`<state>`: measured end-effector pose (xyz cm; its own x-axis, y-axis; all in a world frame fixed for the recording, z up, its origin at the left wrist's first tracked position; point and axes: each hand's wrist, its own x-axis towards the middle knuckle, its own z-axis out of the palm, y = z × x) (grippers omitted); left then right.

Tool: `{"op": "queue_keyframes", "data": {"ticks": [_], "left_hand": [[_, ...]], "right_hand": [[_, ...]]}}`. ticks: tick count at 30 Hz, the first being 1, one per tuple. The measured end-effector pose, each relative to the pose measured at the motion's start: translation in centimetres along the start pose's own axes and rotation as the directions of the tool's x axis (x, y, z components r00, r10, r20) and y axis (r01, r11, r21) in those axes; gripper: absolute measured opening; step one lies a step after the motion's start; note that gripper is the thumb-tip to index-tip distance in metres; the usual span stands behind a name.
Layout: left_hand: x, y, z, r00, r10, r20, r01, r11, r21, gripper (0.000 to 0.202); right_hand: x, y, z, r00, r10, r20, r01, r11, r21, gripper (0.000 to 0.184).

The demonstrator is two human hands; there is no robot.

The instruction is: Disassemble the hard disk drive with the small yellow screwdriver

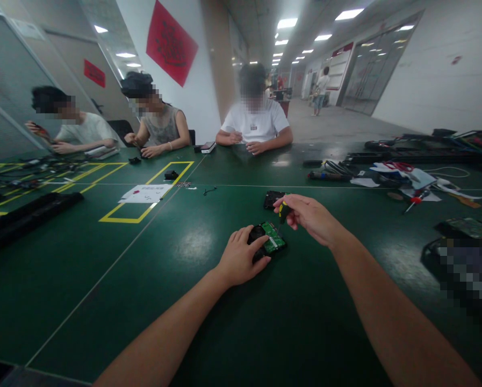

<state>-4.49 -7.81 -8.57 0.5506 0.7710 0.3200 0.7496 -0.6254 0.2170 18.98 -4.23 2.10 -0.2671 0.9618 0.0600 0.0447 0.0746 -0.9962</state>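
Note:
My left hand [239, 256] grips a small black device with a green circuit board [273, 239] on the table, thumb along the near edge and fingers over the far side. A dark round part beside the board shows partly under my fingers. In my right hand [311, 216] is a yellow-and-black screwdriver [283, 210], held upright with its thin shaft pointing down to the board's right edge. Whether the tip sits in a screw is too small to tell. Just behind the screwdriver lies a black rectangular part [272, 199], partly covered by my right fingers.
On the right are a heap of cables and tools [410, 177], a red-handled screwdriver [415, 201] and another circuit board [472, 228]. A long black bar [31, 217] and a paper sheet [145, 193] lie left. Several people sit across the green table [144, 301].

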Motion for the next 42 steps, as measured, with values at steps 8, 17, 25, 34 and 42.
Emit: {"op": "queue_keyframes", "data": {"ticks": [8, 17, 25, 34, 42], "left_hand": [[0.1, 0.1, -0.2, 1.0, 0.001, 0.007, -0.001, 1.0, 0.006, 0.059], [0.1, 0.0, 0.2, 1.0, -0.002, 0.003, 0.002, 1.0, 0.019, 0.059], [0.0, -0.1, 0.3, 1.0, -0.002, -0.014, 0.002, 1.0, -0.007, 0.059], [0.0, -0.1, 0.3, 1.0, 0.001, -0.007, -0.001, 1.0, 0.014, 0.059], [0.0, -0.2, 0.2, 1.0, 0.004, -0.014, -0.004, 1.0, -0.006, 0.058]], "right_hand": [[-0.1, -0.2, -0.2, 0.996, -0.072, -0.05, 0.065, 0.989, -0.136, 0.028], [0.3, 0.6, 0.5, 0.992, -0.008, -0.123, 0.007, 1.0, -0.012, 0.037], [-0.1, -0.2, 0.5, 0.999, -0.011, -0.036, 0.01, 0.999, -0.044, 0.029], [-0.2, -0.5, 0.3, 0.999, 0.044, 0.006, -0.044, 0.997, 0.056, 0.025], [-0.2, -0.3, 0.0, 0.998, -0.047, -0.041, 0.042, 0.994, -0.106, 0.03]]}}
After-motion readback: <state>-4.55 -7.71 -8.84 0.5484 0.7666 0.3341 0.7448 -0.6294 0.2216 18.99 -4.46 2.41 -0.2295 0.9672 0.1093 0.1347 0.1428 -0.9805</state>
